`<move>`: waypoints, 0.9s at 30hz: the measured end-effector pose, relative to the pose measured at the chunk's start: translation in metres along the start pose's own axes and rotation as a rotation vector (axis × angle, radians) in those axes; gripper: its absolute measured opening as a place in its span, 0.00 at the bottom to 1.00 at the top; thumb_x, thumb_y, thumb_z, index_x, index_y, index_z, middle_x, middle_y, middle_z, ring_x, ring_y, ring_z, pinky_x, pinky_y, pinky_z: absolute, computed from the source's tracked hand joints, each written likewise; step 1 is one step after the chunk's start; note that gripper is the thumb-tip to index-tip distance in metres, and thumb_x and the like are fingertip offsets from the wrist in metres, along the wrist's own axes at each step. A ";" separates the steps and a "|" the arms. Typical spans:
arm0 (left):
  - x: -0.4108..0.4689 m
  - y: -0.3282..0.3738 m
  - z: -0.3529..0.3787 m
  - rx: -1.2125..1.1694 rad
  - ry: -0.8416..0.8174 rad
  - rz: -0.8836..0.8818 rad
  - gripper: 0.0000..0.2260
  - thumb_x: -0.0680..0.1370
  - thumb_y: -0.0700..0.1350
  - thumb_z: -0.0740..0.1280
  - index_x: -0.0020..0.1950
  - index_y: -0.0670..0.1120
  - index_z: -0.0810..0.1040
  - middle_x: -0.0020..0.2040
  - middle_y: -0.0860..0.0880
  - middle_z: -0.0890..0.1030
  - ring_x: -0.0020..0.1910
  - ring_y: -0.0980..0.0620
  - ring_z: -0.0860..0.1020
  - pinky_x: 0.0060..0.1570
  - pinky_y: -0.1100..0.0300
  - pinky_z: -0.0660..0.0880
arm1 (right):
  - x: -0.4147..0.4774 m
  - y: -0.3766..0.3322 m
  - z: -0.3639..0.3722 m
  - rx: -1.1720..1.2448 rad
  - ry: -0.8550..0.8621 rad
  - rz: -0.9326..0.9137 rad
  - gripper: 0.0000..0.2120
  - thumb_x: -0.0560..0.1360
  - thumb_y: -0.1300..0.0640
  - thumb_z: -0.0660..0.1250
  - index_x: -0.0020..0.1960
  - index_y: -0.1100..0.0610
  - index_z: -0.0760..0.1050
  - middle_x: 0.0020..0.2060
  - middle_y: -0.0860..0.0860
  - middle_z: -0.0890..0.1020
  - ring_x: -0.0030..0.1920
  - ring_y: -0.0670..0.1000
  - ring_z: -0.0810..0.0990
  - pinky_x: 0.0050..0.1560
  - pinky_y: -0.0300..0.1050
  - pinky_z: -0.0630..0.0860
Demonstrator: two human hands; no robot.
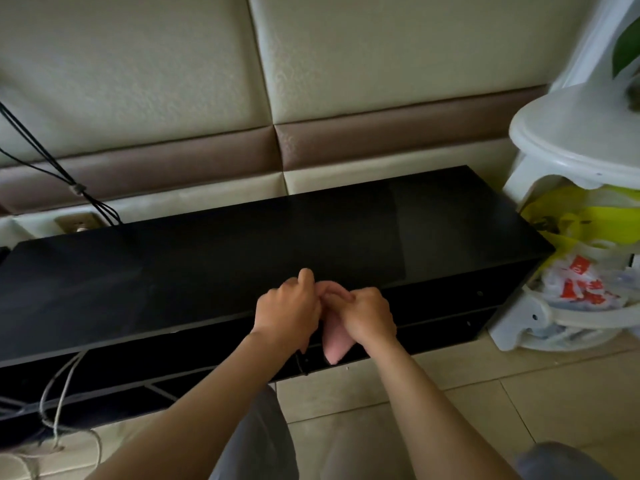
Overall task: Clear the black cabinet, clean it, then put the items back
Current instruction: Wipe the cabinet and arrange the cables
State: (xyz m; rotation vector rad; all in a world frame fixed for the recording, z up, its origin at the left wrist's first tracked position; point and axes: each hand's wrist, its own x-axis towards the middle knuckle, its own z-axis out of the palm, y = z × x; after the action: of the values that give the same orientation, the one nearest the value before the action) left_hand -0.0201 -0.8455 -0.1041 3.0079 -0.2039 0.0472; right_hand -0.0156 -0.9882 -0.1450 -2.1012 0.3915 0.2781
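Note:
The long black cabinet (242, 244) runs across the middle of the view against a padded wall, its glossy top bare. Just in front of its front edge my left hand (287, 311) and my right hand (369, 315) meet, both gripping a pink cloth (336, 346). The cloth hangs down between them in a folded point, its upper part hidden by my fingers. Both hands have curled fingers and touch each other at the knuckles.
A white plastic stand (575, 143) sits at the cabinet's right end, with yellow and white plastic bags (575, 258) under it. Black cables (52, 168) run down the wall at the left; grey cords (62, 386) hang below the cabinet's left front. Tiled floor (485, 410) lies in front.

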 end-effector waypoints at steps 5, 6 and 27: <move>-0.014 0.003 0.022 0.043 -0.044 0.083 0.10 0.82 0.52 0.59 0.59 0.49 0.65 0.51 0.50 0.78 0.44 0.45 0.81 0.38 0.52 0.76 | 0.006 0.013 -0.010 -0.049 -0.032 0.048 0.22 0.65 0.31 0.72 0.37 0.51 0.82 0.33 0.47 0.84 0.37 0.50 0.84 0.46 0.53 0.83; -0.014 0.004 0.026 0.056 -0.097 0.103 0.12 0.81 0.52 0.60 0.63 0.50 0.66 0.51 0.49 0.78 0.44 0.44 0.81 0.37 0.52 0.75 | 0.005 0.017 -0.014 -0.108 -0.042 0.068 0.22 0.64 0.31 0.73 0.36 0.51 0.82 0.33 0.47 0.84 0.37 0.51 0.84 0.45 0.51 0.82; 0.031 0.080 -0.033 -0.438 -0.501 0.211 0.06 0.73 0.47 0.70 0.47 0.54 0.74 0.46 0.51 0.78 0.45 0.49 0.79 0.46 0.51 0.80 | -0.032 0.045 -0.182 0.153 -0.242 -0.074 0.09 0.70 0.66 0.76 0.41 0.56 0.77 0.33 0.50 0.79 0.36 0.48 0.79 0.34 0.42 0.74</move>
State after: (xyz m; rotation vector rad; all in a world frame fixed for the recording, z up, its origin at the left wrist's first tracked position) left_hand -0.0010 -0.9241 -0.0597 2.4959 -0.5032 -0.6449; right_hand -0.0541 -1.1604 -0.0729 -1.9003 0.1849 0.4402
